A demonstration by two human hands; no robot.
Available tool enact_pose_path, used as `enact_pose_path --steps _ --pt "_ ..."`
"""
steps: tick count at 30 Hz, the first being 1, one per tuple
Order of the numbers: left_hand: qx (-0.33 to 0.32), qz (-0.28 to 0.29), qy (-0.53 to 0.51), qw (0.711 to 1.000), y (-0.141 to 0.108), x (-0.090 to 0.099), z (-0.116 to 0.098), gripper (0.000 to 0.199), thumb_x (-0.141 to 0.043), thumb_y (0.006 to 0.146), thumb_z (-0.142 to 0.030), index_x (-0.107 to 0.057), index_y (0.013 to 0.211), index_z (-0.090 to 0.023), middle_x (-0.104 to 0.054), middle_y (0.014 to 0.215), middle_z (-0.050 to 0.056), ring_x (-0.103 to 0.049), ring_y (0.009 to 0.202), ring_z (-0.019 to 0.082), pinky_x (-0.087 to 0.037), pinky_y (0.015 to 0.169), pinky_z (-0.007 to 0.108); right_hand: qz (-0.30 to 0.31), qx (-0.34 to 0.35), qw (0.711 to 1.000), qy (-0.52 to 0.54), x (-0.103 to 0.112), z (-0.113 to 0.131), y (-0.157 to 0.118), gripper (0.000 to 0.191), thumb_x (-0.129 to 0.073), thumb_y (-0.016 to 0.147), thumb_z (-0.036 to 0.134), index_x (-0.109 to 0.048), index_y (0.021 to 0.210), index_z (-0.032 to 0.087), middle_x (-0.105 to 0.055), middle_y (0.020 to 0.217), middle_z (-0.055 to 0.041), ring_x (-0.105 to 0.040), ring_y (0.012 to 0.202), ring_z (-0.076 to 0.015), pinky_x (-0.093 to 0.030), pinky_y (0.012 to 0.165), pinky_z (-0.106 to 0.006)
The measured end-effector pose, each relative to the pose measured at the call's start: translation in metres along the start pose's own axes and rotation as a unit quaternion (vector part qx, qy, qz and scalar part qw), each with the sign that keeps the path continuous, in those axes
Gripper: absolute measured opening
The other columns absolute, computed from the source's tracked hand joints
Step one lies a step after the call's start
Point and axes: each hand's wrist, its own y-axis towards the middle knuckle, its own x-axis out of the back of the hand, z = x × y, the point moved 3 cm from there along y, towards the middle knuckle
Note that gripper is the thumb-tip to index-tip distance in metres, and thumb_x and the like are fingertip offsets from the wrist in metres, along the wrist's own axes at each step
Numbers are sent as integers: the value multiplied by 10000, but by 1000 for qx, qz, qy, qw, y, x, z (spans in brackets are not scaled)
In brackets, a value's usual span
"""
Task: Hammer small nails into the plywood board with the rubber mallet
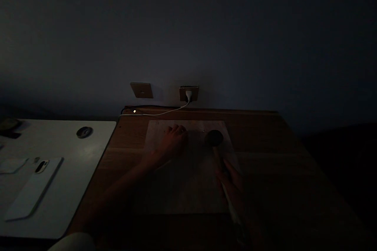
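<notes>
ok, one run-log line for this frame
left hand: on pale sheet | right hand: grips round-headed tool | light: dim

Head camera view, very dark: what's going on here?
A person at a wooden table has their right hand around the handle of a round-headed tool. The tool's head is over a pale sheet or board. The left hand is over the same surface, fingers bent; whether it holds anything is too dark to tell. To the left, a phone lies on a white table.
</notes>
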Motion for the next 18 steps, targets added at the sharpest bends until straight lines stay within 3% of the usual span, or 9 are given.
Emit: enact_pose_path --steps 7,12,18 --pt "12 -7 -7 1000 15 8 8 210 -488 1028 -217 -684 1088 -169 -722 1087 120 -612 1037 275 -438 909 422 -24 -2 1000 8 6 -3 4 932 -658 760 663 -442 1526 177 -550 573 76 -510 439 -148 -397 378 -238" --pt "-29 28 -13 999 33 6 14 189 -552 981 -169 -731 1042 -181 -745 1022 105 -664 990 257 -450 945 397 -18 -4 1000 4 4 -2 6 915 -672 748 665 -473 1502 186 -565 578 64 -541 460 -160 -420 401 -251" --pt "-65 30 24 997 36 4 10 215 -550 973 -159 -759 1024 -164 -732 1018 141 -672 998 288 -458 964 444 -4 2 1000 5 1 3 3 930 -643 777 654 -411 1543 181 -534 552 84 -496 428 -144 -385 372 -235"
